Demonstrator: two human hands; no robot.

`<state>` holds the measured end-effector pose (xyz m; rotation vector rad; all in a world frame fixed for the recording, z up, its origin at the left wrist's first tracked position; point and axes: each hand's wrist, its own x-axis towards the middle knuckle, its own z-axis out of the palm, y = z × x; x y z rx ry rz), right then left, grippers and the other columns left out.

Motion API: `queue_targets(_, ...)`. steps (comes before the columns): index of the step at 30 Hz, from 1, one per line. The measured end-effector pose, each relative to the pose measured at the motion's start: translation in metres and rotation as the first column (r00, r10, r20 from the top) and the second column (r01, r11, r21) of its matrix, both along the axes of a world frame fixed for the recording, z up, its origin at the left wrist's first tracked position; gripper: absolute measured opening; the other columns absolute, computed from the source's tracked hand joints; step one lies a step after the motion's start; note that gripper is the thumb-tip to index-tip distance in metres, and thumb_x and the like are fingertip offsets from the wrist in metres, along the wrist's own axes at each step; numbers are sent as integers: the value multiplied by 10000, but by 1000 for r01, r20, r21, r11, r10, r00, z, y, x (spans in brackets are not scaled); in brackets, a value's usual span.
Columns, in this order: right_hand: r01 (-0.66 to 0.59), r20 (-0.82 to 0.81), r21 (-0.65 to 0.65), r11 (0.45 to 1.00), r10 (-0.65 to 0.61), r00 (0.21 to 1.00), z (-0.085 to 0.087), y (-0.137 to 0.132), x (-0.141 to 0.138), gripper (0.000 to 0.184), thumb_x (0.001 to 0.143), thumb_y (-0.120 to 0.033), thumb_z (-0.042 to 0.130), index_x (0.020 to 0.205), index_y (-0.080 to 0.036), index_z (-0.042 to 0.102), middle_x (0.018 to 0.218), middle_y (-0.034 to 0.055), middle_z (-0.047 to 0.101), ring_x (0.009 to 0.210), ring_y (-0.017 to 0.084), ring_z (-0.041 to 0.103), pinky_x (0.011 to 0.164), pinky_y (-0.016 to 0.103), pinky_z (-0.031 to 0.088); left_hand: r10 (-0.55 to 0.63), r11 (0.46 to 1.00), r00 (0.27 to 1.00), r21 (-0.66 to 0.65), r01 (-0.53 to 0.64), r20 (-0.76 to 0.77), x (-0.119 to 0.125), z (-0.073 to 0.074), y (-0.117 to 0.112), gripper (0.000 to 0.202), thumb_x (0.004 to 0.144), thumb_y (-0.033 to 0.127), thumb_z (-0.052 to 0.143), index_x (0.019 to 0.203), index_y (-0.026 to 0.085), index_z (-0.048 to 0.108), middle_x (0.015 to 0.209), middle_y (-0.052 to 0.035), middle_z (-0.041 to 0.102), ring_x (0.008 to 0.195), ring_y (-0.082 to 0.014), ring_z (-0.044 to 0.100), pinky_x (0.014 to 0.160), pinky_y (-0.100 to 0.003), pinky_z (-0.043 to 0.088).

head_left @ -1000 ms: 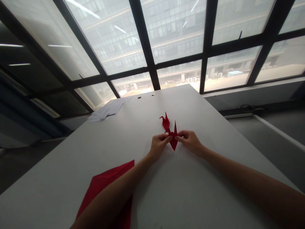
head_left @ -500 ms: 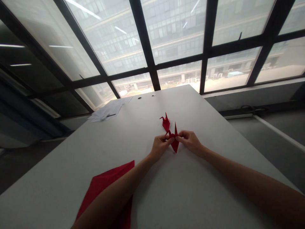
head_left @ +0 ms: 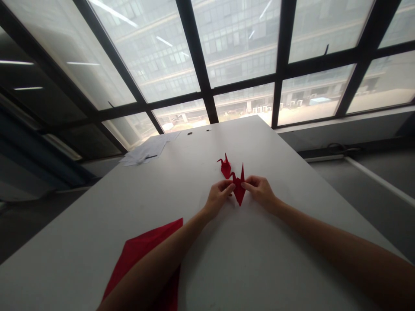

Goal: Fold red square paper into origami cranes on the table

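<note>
**Slightly farther right now, the red paper crane stays pinched between both hands**

Over the last second the folded crane has shifted a little toward the right of the frame, and its bent tip now shows more clearly above the left hand. Both hands have kept hold, which suggests small adjusting of the folds rather than a release.

The crane is just right of centre, below the frame's middle. The left fingers pinch its left side and the right hand grips its right side, thumb in front; its tall spike rises between them and its lower point hangs below. Whether that point touches the desk I cannot tell.

A second red crane stands just beyond, unmoved, while a red sheet lies partly under the left forearm at lower left.
</note>
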<state>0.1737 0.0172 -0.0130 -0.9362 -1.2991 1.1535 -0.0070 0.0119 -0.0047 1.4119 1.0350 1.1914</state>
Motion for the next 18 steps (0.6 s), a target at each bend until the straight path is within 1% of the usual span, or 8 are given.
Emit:
queue_targets(2, 11, -21, -8, 1000, -11, 1000, 1, 1, 0, 240, 724, -400, 747, 685, -176, 670, 685, 28, 683, 643, 164, 585, 625, 289, 450, -30, 1000, 999, -7, 30, -31, 0, 0, -1, 362, 757, 443, 781, 951, 138, 762, 844, -70, 738, 701, -157, 625, 643, -251, 467)
queue_targets(4, -5, -22, -6, 1000, 5, 1000, 1, 1, 1, 254, 728, -415, 745, 699, -175, 666, 685, 24, 682, 642, 162, 585, 620, 285, 446, -22, 1000, 998, -2, 22, -51, 0, 1, -2, 331, 756, 436, 782, 888, 132, 775, 811, -68, 738, 684, -156, 617, 630, -249, 452)
queue_targets(8, -110, 9, 10, 994, 110, 994, 2, 2, 0, 302, 765, -432, 723, 894, -159, 706, 805, 42, 718, 705, 166, 609, 646, 281, 451, 57, 998, 998, 3, -57, -24, 0, 2, -2, 306, 753, 433, 779, 803, 131, 778, 739, -51, 723, 630, -128, 566, 608, -238, 422)
queue_targets(10, -160, 58, 25, 987, 159, 986, 0, 2, 0, 315, 756, -406, 740, 939, -150, 714, 830, 46, 723, 711, 164, 607, 644, 277, 443, 86, 996, 996, -5, -86, -9, -1, 3, -2, 306, 741, 433, 785, 790, 131, 779, 720, -46, 716, 612, -116, 542, 604, -234, 412)
queue_targets(12, -188, 102, 29, 982, 185, 978, -2, 3, 0, 272, 743, -380, 753, 878, -146, 720, 781, 34, 711, 671, 152, 585, 615, 269, 421, 103, 994, 995, -16, -104, -4, 0, 4, -3, 305, 731, 433, 789, 786, 133, 781, 705, -40, 710, 603, -112, 528, 599, -232, 405)
queue_targets(15, -166, 124, 26, 986, 162, 979, -4, 3, 0, 238, 729, -374, 759, 708, -154, 672, 640, -6, 642, 578, 125, 520, 543, 253, 363, 106, 994, 994, -13, -107, -14, 0, 5, -3, 296, 725, 427, 792, 755, 133, 778, 662, -30, 688, 592, -111, 513, 589, -231, 397)
queue_targets(16, -157, 128, 32, 987, 151, 980, -4, 3, 0, 243, 726, -375, 759, 688, -157, 659, 621, -14, 626, 567, 122, 509, 532, 250, 352, 103, 995, 995, -10, -103, -16, 0, 6, -3, 293, 728, 424, 792, 748, 132, 776, 654, -28, 683, 591, -110, 511, 588, -230, 396)
queue_targets(18, -157, 126, 50, 986, 149, 981, -2, 2, 0, 234, 735, -380, 753, 753, -158, 680, 665, -6, 647, 597, 133, 534, 545, 253, 375, 91, 996, 996, -8, -92, -13, 0, 5, -4, 289, 736, 419, 788, 756, 131, 776, 667, -32, 689, 597, -111, 516, 593, -230, 400)
